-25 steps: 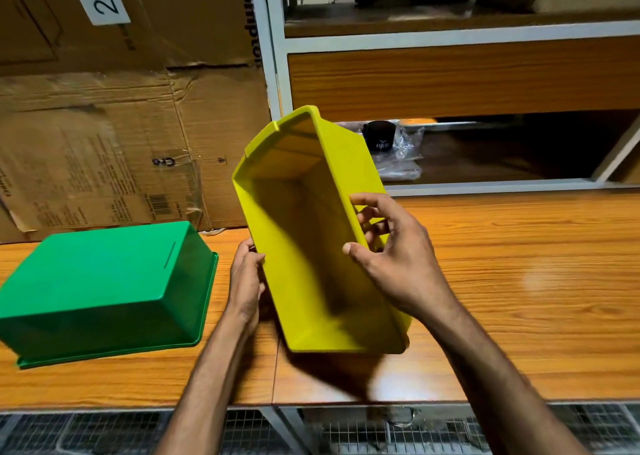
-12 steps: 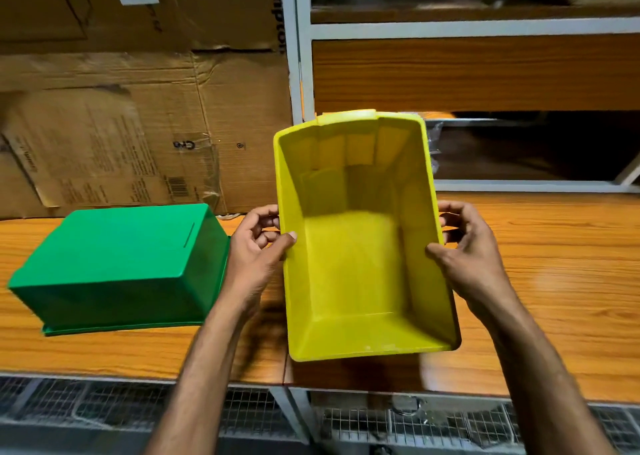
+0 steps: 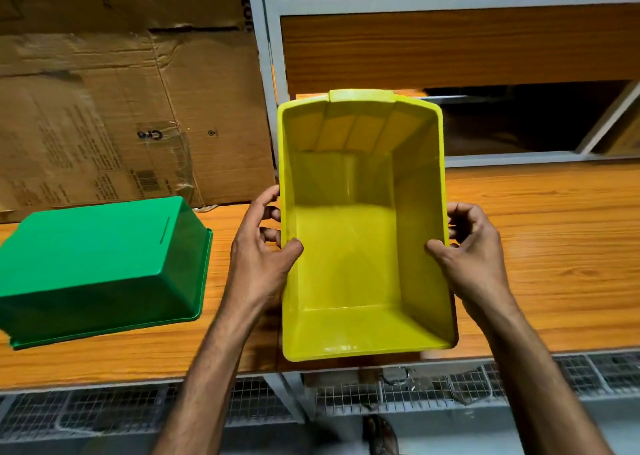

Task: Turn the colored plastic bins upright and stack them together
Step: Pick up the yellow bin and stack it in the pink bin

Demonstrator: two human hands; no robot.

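Note:
A yellow plastic bin (image 3: 360,246) is upright in the middle, its open mouth facing me, and I see straight into its empty inside. My left hand (image 3: 259,257) grips its left wall, thumb over the rim and inside. My right hand (image 3: 471,246) grips the right wall the same way. Whether the bin rests on the wooden shelf (image 3: 554,233) or hangs just above it, I cannot tell. To the left a green plastic bin (image 3: 100,264) lies upside down on the shelf, bottom up, a hand's width from my left hand.
Flattened cardboard (image 3: 114,108) leans against the back behind the green bin. A grey metal upright (image 3: 268,66) and a dark lower shelf opening (image 3: 519,122) stand behind the yellow bin. Wire mesh (image 3: 450,389) runs below the shelf's front edge.
The yellow bin went from tilted on its side to upright with its mouth toward me. My left hand came from behind it to grip the left wall; my right hand shifted to the right wall.

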